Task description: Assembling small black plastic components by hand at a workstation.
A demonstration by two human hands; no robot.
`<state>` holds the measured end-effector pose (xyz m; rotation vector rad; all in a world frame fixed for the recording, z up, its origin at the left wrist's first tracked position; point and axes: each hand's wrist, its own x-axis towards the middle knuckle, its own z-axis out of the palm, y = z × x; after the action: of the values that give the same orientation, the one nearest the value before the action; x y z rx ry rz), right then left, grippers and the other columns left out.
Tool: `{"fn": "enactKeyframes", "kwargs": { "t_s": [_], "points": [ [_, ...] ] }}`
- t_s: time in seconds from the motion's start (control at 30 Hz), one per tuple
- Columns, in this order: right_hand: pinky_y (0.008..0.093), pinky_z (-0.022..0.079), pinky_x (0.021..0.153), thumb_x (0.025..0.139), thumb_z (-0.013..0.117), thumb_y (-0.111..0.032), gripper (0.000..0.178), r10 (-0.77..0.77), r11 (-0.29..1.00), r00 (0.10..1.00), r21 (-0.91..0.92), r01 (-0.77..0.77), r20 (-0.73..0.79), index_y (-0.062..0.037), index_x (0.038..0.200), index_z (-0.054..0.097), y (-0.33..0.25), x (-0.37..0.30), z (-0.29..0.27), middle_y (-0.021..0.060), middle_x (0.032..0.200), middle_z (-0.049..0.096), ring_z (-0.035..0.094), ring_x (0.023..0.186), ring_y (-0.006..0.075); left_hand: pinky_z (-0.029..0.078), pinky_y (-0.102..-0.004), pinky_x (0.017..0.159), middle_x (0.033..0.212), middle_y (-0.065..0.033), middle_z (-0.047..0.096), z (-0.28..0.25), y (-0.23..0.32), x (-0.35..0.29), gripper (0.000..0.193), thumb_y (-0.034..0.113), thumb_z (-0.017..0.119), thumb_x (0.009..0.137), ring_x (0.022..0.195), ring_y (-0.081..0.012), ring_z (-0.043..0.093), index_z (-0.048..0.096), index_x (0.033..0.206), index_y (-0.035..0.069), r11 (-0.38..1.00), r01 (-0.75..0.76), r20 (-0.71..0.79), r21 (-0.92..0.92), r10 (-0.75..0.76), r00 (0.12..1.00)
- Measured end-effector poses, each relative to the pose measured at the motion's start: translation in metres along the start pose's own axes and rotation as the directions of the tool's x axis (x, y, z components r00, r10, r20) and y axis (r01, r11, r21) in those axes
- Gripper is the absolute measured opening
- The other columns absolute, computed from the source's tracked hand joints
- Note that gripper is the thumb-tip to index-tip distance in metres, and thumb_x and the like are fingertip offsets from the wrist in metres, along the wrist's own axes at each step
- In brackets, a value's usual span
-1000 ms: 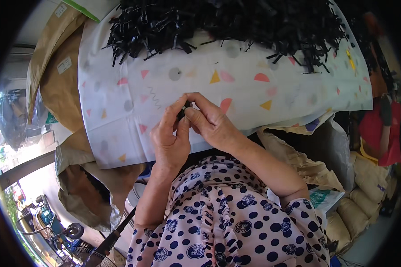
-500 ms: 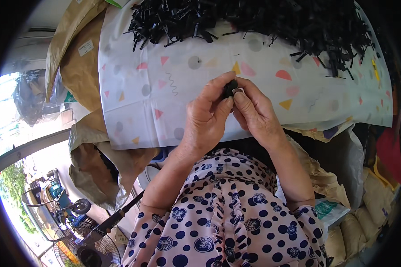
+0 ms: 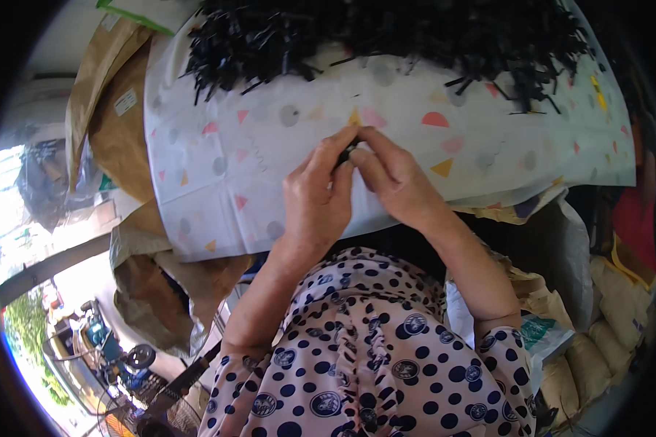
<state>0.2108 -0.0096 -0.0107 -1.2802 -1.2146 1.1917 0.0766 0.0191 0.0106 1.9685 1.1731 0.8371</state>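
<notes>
My left hand and my right hand meet over a white cloth with coloured shapes. Between their fingertips both hands pinch a small black part, mostly hidden by the fingers. A big heap of black plastic pieces lies along the far side of the cloth, beyond my hands. My forearms come up from a dotted blouse at the lower edge.
Brown paper sacks hang off the left of the cloth. Filled sacks and a printed bag lie at the lower right. A person in red is at the right edge. A fan stands on the floor below left.
Both hands have shifted slightly up and right over the cloth while staying pressed together on the small black part.
</notes>
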Motion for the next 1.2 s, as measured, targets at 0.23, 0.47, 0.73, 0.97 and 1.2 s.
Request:
{"fn": "enactKeyframes", "kwargs": {
  "t_s": [0.23,0.47,0.73,0.97,1.2],
  "points": [
    [0.0285,0.048,0.064,0.091,0.059,-0.020,0.031,-0.083,0.841,0.970,-0.539,-0.055,-0.228,-0.0045,0.117,0.056,-0.008,0.003,-0.074,0.0127,0.074,0.064,0.062,0.067,0.0167,0.051,-0.0277,0.071,0.092,-0.0088,0.062,-0.012,-0.010,0.001,0.042,0.001,0.047,0.092,0.083,-0.0179,0.064,0.043,0.133,0.008,0.685,0.397,0.294,-0.611,-0.269,0.917],
    [0.0342,0.048,0.057,0.087,0.064,-0.029,0.032,-0.365,0.492,0.843,-0.851,-0.185,-0.394,-0.0071,0.110,0.058,0.011,0.050,-0.136,0.0129,0.069,0.063,0.062,0.062,0.0292,0.050,-0.0281,0.065,0.084,-0.0061,0.060,-0.008,-0.014,-0.010,0.015,0.025,0.048,0.098,0.075,-0.0198,0.064,0.052,0.102,0.012,0.095,0.638,0.576,-0.765,-0.343,0.742],
    [0.0265,0.044,0.056,0.091,0.061,-0.026,0.025,-0.393,0.786,0.821,-0.615,0.065,-0.414,-0.0013,0.095,0.061,-0.009,0.043,-0.099,-0.0012,0.070,0.059,0.054,0.061,0.0116,0.044,-0.0254,0.060,0.082,-0.0071,0.056,-0.010,-0.025,-0.016,0.010,0.016,0.046,0.097,0.068,-0.0159,0.056,0.052,0.097,0.007,0.279,0.549,0.448,-0.788,-0.352,0.822],
    [0.0171,0.025,0.046,0.089,0.064,-0.030,0.022,0.028,0.997,0.958,-0.057,-0.047,-0.286,-0.0088,0.084,0.061,-0.021,0.047,-0.028,-0.0095,0.063,0.041,0.033,0.053,0.0001,0.043,-0.0190,0.062,0.096,-0.0064,0.056,-0.019,-0.013,-0.012,0.046,-0.011,0.050,0.082,0.063,-0.0063,0.052,0.045,0.125,0.004,0.918,0.102,0.127,-0.383,-0.057,0.990],
    [0.0175,0.024,0.043,0.091,0.061,-0.027,0.021,0.129,0.992,0.991,0.010,-0.129,-0.033,-0.0079,0.084,0.060,-0.025,0.041,0.021,-0.0098,0.060,0.043,0.033,0.049,-0.0009,0.047,-0.0207,0.061,0.108,-0.0103,0.056,-0.046,-0.025,-0.014,0.068,-0.003,0.066,0.080,0.066,-0.0084,0.056,0.034,0.139,0.006,0.811,0.224,0.157,-0.541,-0.165,0.974]
  ]
}}
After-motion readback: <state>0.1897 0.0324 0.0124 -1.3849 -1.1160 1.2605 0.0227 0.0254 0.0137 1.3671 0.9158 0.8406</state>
